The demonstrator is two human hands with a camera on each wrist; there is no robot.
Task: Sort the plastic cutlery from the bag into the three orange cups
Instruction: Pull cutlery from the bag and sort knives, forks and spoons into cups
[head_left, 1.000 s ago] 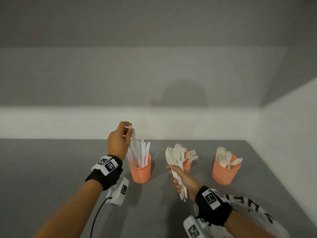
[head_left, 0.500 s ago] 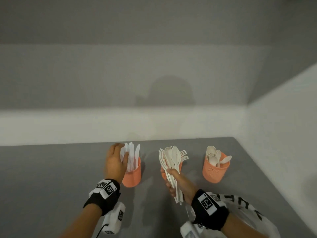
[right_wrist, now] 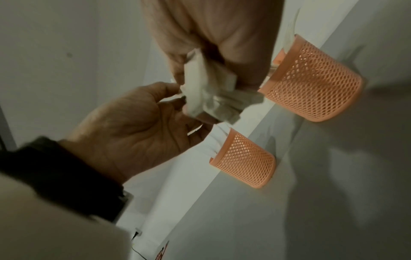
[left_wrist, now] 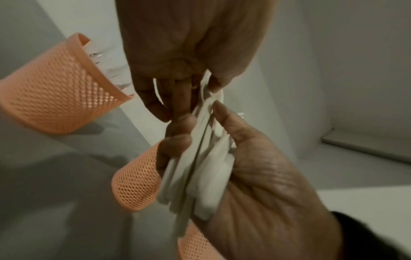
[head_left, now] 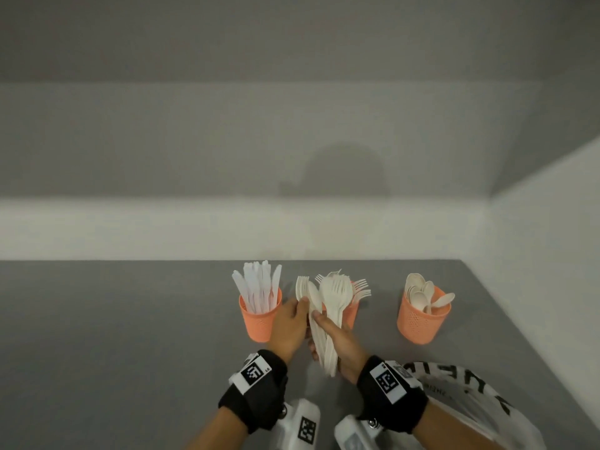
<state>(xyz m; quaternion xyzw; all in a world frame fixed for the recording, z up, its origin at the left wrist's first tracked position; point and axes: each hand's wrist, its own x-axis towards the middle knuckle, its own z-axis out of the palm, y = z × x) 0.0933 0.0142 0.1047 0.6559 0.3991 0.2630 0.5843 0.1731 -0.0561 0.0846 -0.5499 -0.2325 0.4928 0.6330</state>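
Observation:
Three orange mesh cups stand in a row on the grey table. The left cup [head_left: 259, 319] holds knives, the middle cup [head_left: 353, 311] holds forks and is half hidden, and the right cup [head_left: 422, 323] holds spoons. My right hand [head_left: 328, 332] grips a bundle of white cutlery [head_left: 334, 293] upright in front of the middle cup. My left hand [head_left: 303, 305] is at the bundle's left side and pinches one fork [head_left: 301, 287]. In the left wrist view its thumb and fingers [left_wrist: 155, 103] close on a piece at the top of the bundle [left_wrist: 200, 176].
A white plastic bag [head_left: 470, 397] with black letters lies at the near right, under my right forearm. White walls close the table [head_left: 130, 319] at the back and on the right. Bare grey table surface stretches to the left.
My left hand left the knife in the left cup and moved right to the bundle, where it now pinches a fork. My right hand kept hold of the bundle.

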